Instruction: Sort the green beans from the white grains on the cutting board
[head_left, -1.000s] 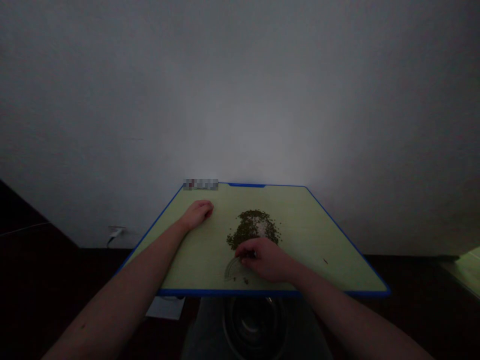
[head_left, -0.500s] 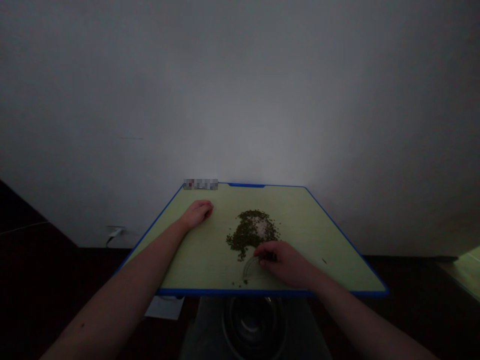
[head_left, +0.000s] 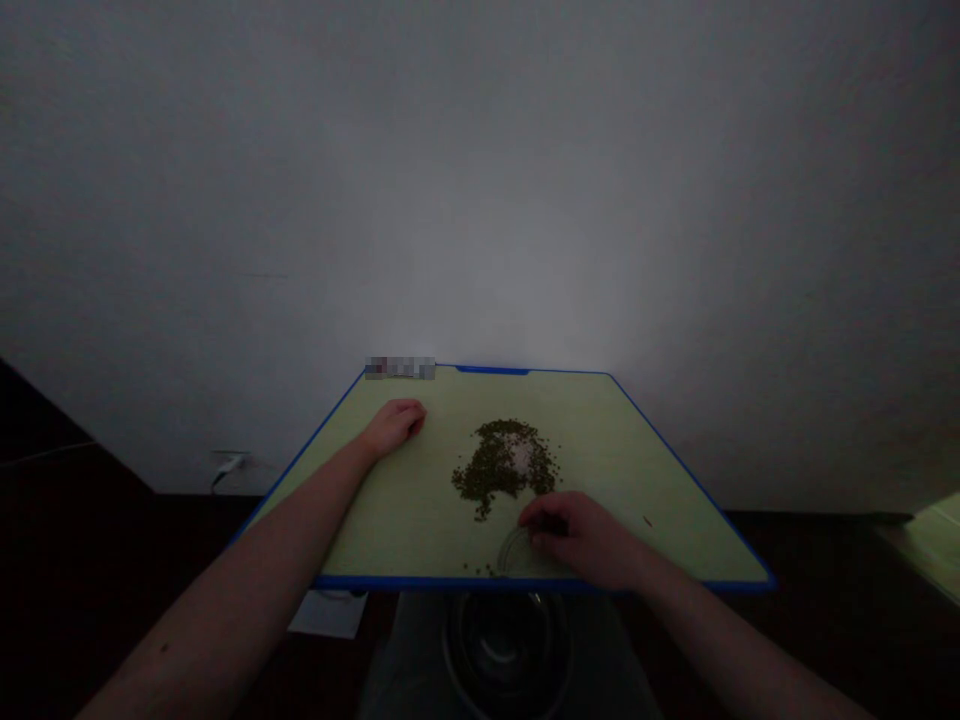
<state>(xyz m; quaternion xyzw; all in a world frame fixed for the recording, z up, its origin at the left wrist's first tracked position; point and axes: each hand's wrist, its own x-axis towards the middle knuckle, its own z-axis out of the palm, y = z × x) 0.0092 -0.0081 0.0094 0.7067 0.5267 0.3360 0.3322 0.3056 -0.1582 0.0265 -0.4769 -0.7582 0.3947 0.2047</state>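
A pile of small green mung beans [head_left: 504,465] lies near the middle of a pale green cutting board [head_left: 630,470] with a blue edge, and a whitish patch shows in the pile. My right hand [head_left: 577,538] sits near the board's front edge, its fingers gripping a clear curved plastic piece [head_left: 514,553]. The hand hides part of that piece. A few loose beans [head_left: 478,570] lie just left of it. My left hand [head_left: 394,427] rests curled on the board's far left, touching nothing else and holding nothing.
A dark round bowl [head_left: 508,650] sits below the board's front edge, and a white paper [head_left: 328,613] lies at lower left. A small reddish speck [head_left: 647,521] marks the board's right side. A pale wall rises behind, with a plug and cable [head_left: 228,467].
My right hand has moved rightward and slightly toward me, carrying the clear piece along the board. My left hand has stayed in place.
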